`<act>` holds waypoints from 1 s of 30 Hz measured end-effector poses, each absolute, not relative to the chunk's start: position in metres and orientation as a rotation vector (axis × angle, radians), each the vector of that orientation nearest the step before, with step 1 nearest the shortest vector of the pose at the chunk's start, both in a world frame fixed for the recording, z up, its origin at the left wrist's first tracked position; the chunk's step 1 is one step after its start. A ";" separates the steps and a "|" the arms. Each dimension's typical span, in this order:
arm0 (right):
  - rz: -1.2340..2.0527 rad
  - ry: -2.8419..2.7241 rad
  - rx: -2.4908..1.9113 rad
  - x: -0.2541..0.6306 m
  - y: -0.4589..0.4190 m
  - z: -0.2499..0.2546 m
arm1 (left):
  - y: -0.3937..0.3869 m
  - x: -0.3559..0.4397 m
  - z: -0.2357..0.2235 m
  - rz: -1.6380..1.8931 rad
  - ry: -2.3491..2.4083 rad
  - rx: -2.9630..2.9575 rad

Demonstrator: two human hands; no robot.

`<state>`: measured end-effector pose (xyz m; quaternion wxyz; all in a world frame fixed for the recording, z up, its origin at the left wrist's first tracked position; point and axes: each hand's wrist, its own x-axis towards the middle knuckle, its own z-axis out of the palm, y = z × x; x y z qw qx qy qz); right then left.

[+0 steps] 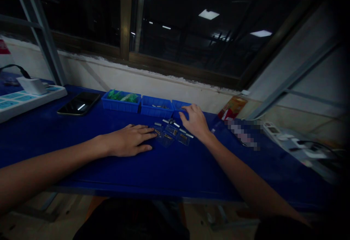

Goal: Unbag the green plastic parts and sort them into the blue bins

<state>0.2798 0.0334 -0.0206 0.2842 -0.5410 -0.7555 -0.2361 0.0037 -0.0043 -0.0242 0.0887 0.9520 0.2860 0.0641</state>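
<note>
My left hand [133, 140] lies flat on the blue table, palm down with its fingers stretched out. Its fingertips touch the edge of small clear plastic bags [167, 137] that hold thin brass-coloured pieces. Several short silver metal pieces [176, 125] are scattered around and on the bags. My right hand [194, 122] hovers at the front of the right-hand blue bin [177, 104], thumb and forefinger apart, with nothing visible between them. Part of that bin is hidden behind the hand. Small metal parts lie in the middle blue bin [155, 111].
Green material fills the left blue bin [121, 105]. A phone [79, 103] and a white power strip [32, 99] lie at the left. On the right are a red-orange packet [233, 107], a blurred-out item [243, 133] and another power strip [290, 142]. Behind runs a windowed wall.
</note>
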 end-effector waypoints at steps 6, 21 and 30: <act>-0.101 -2.309 -1.244 0.230 0.003 -0.029 | -0.004 0.003 -0.024 0.225 0.805 2.844; 0.344 -1.746 -1.218 0.213 0.005 -0.041 | -0.007 0.014 -0.023 0.393 0.799 2.839; 0.562 -1.551 -1.041 0.200 -0.027 -0.011 | -0.001 0.023 -0.019 0.668 0.864 1.888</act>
